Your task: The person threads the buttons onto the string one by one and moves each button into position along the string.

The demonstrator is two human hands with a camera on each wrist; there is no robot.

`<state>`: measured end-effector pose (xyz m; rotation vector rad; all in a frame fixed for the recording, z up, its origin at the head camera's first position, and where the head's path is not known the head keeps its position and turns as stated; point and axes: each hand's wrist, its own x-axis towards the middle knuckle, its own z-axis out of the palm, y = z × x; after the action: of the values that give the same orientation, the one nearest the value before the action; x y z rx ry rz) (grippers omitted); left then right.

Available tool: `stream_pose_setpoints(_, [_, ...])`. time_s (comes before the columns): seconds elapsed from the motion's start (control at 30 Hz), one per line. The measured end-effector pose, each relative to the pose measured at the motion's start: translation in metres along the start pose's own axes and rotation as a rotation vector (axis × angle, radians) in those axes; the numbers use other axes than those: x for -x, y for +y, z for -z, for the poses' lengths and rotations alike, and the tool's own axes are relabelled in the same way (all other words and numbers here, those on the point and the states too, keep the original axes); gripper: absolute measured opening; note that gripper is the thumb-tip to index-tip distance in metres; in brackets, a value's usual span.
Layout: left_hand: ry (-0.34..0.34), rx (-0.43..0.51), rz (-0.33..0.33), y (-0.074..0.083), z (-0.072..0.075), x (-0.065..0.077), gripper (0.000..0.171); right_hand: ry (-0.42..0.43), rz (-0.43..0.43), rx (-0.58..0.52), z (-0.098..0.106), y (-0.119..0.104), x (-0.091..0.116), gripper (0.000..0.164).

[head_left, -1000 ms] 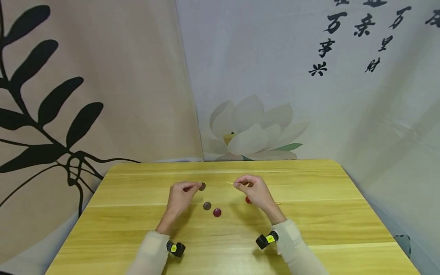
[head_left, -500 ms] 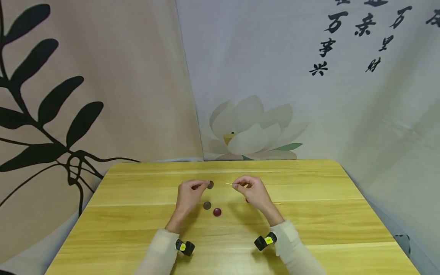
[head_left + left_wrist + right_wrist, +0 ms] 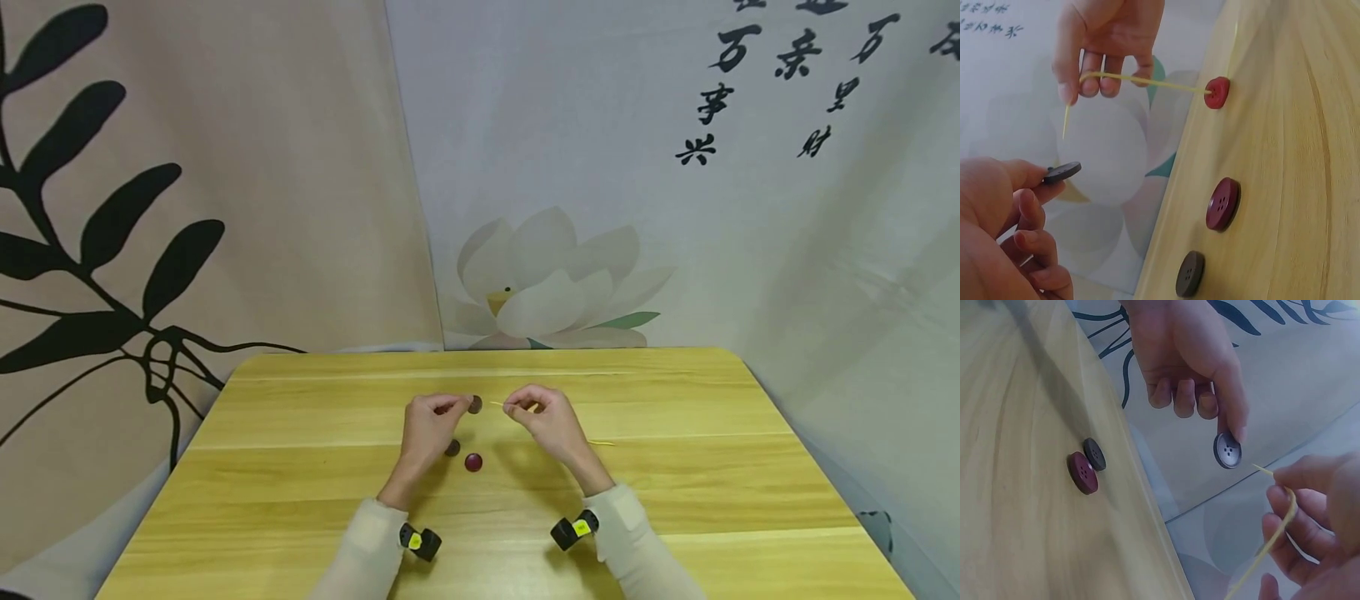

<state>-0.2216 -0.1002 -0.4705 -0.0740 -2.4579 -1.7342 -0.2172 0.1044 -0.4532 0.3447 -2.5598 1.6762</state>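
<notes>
Head view: left hand (image 3: 433, 427), pinching one dark button (image 3: 476, 405) above the counter (image 3: 675, 500); right hand (image 3: 547, 421), pinching a yellow cord (image 3: 497, 404) near its tip; maroon button (image 3: 473, 462) and second dark button (image 3: 453, 448), on the counter.
Left wrist view: red button (image 3: 1217, 92), on the counter, cord entering its middle.
Right wrist view: pinched button, four-holed; cord tip near, apart.

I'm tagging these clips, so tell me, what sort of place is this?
Probably an indoor corner set up for recording: a wood-grain table, printed drapes behind it, and two black wrist cameras being worn.
</notes>
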Motion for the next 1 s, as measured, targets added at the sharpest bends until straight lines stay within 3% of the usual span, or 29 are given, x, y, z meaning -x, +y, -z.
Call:
stream_pose_setpoints(0.2, [0.001,0.013,0.018,0.001,-0.005,0.001,0.016,-0.029,0.026,0.002,0.005,-0.028,0.010,0.005])
stream_pose_setpoints(0.5, [-0.010,0.032,0.017,0.002,-0.010,0.002,0.015,-0.048,0.023,-0.018,0.004,-0.033,0.013,0.006])
stream_pose_setpoints(0.83, [-0.013,0.033,0.003,0.004,-0.011,0.002,0.015,-0.014,0.010,0.004,-0.007,0.007,0.001,0.006])
stream_pose_setpoints(1.0, [-0.018,0.033,-0.010,0.006,-0.012,0.002,0.015,-0.013,0.028,0.007,-0.006,0.014,0.000,0.007])
